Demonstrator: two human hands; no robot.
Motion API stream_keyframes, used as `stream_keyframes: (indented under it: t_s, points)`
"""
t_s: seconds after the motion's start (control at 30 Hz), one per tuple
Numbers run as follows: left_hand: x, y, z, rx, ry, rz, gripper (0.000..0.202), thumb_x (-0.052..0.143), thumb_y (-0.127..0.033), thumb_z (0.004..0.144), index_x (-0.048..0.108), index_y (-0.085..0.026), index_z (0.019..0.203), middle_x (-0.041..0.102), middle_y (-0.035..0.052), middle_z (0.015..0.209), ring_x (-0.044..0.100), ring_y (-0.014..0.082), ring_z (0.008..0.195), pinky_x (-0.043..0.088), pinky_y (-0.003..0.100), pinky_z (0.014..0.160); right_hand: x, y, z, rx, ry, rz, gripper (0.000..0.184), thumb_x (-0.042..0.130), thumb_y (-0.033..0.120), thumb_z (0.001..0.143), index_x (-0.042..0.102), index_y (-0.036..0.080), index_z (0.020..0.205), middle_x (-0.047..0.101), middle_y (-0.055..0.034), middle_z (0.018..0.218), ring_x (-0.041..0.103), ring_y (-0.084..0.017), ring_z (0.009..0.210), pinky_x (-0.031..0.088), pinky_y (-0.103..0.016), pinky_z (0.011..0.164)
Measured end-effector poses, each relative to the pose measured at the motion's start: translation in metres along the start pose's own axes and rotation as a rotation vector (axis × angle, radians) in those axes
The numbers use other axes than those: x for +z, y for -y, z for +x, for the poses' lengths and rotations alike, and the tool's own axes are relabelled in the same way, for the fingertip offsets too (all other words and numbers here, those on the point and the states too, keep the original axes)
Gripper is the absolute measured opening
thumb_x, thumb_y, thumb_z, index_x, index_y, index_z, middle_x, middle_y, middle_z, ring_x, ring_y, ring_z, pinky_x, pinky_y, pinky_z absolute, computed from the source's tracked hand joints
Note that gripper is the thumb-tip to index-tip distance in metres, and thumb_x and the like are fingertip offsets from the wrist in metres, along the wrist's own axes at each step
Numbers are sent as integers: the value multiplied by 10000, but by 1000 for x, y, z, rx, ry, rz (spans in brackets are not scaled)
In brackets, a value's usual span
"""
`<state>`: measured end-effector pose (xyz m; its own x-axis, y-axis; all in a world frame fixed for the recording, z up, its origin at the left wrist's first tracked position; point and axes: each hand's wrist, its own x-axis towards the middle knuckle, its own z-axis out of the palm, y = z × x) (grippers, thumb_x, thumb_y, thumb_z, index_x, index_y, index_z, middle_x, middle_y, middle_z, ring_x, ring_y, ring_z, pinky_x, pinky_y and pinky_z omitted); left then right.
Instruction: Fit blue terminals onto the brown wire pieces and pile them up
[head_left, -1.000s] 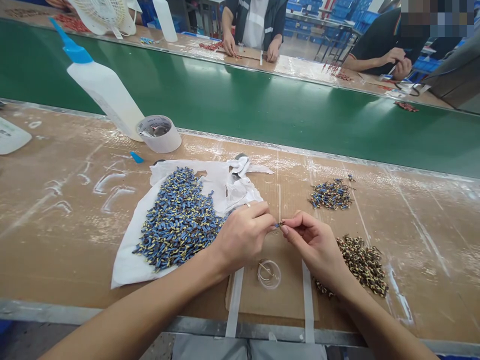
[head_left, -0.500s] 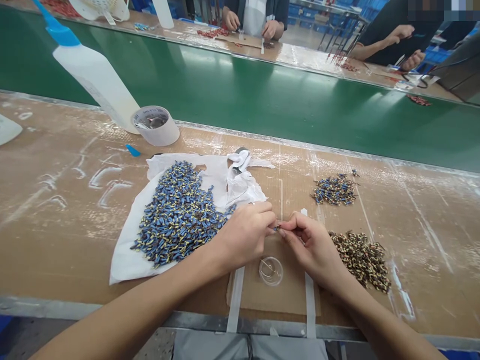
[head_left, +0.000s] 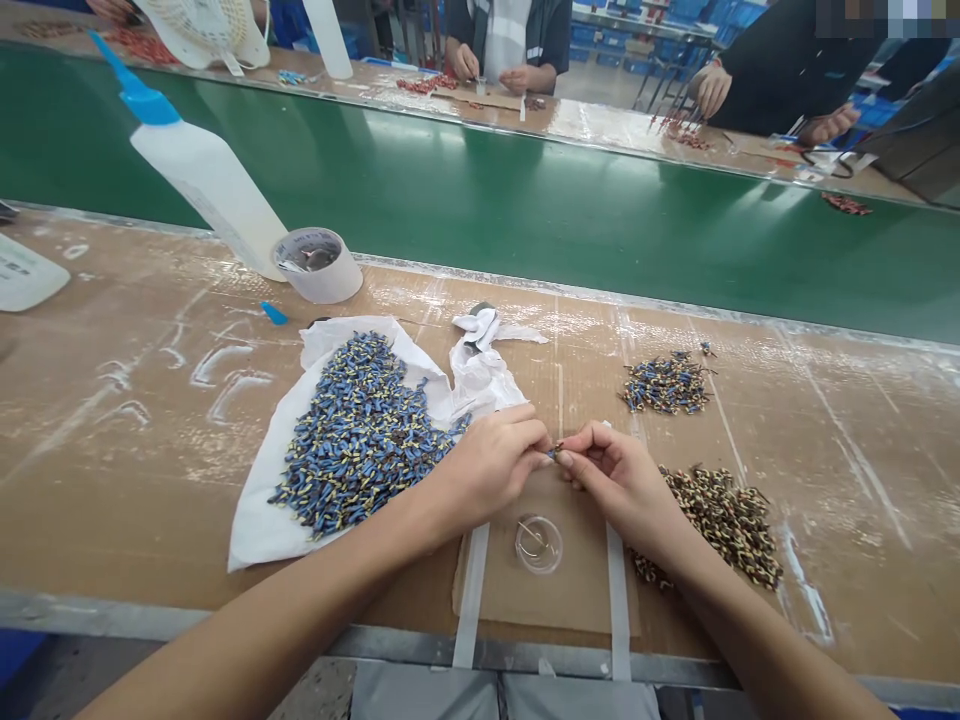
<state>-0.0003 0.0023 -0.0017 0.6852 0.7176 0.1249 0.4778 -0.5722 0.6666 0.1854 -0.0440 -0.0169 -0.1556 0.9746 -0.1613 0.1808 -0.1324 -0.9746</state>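
Left of the grip, a heap of blue components (head_left: 360, 435) lies on a white plastic sheet (head_left: 255, 530), just beside the left hand (head_left: 487, 465). That hand's thumb and forefinger are closed on one end of a small blue component (head_left: 553, 453). The right hand (head_left: 622, 480) pinches the opposite end.

Since one second ago, the fingertips have drawn slightly closer and the component remains held between both hands.

A clear round dish (head_left: 538, 544) sits just nearer than the grip. To the right, a dark heap (head_left: 724, 520) lies beside the right wrist.
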Motion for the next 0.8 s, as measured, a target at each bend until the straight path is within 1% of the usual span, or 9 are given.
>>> stream_keyframes:
  t_s: [0.03, 0.1, 0.17, 0.27, 0.4, 0.5, 0.6, 0.7, 0.8]
  points:
    - [-1, 0, 1, -11, 0, -10, 60, 571, -119, 868, 620, -141, 896, 592, 26, 837, 545, 156, 776, 404, 259, 691, -1, 0, 1, 12, -13, 32, 142, 619, 301, 865, 573, 178, 812, 591, -6, 711, 569, -148, 675, 454, -270, 637]
    - [-3, 1, 1, -24, 3, -10, 140, 590, -149, 872, 621, -147, 1009, 616, 33, 892, 561, 162, 815, 418, 266, 722, -1, 1, 2, 20, -42, 76, 160, 638, 324, 858, 586, 177, 817, 601, -5, 714, 571, -142, 673, 463, -268, 646]
    - [-3, 2, 2, -16, 6, 14, 154, 568, -169, 894, 623, -145, 1036, 622, 42, 914, 567, 170, 840, 424, 274, 742, -1, 2, 1, 15, -72, 96, 170, 651, 336, 851, 595, 178, 824, 617, -9, 737, 569, -136, 669, 472, -267, 652]
    - [0, 4, 2, 16, 27, 62, 143, 510, -186, 929, 643, -135, 947, 609, 47, 877, 566, 172, 817, 422, 275, 726, 0, 3, 0, 14, -94, 103, 175, 668, 341, 843, 607, 177, 833, 635, -18, 783, 566, -128, 672, 475, -259, 646]
    - [2, 5, 1, 54, 28, 118, 209, 473, -169, 938, 628, -129, 804, 578, 34, 783, 543, 161, 740, 397, 266, 677, 0, 2, 0, 19, -89, 134, 174, 680, 340, 840, 617, 178, 847, 638, -11, 778, 570, -117, 675, 480, -244, 647]
    - [2, 6, 1, 47, 22, 99, 211, 473, -147, 929, 617, -134, 776, 567, 19, 730, 524, 150, 704, 378, 257, 655, -2, 1, 2, 60, -48, 195, 194, 684, 347, 840, 628, 175, 911, 646, -7, 762, 585, -110, 672, 496, -240, 656]
    - [1, 6, 1, 44, 21, 67, 208, 474, -135, 920, 612, -139, 763, 566, 10, 707, 508, 139, 677, 366, 250, 643, -5, -1, 4, 93, -12, 207, 200, 685, 353, 839, 633, 165, 885, 649, -9, 732, 597, -108, 668, 503, -237, 660]
    - [1, 8, 1, 56, 23, 52, 229, 463, -148, 917, 606, -144, 738, 575, 10, 689, 508, 141, 670, 361, 252, 638, -5, -1, 4, 76, -3, 170, 201, 674, 360, 845, 620, 167, 829, 637, -5, 703, 592, -111, 651, 492, -235, 633]
    - [4, 10, 0, 65, 43, 45, 226, 450, -130, 895, 608, -147, 734, 618, 20, 706, 535, 154, 693, 365, 261, 647, -4, -1, 2, 31, 7, 91, 212, 645, 369, 862, 600, 173, 795, 621, -6, 690, 581, -127, 641, 476, -250, 605]
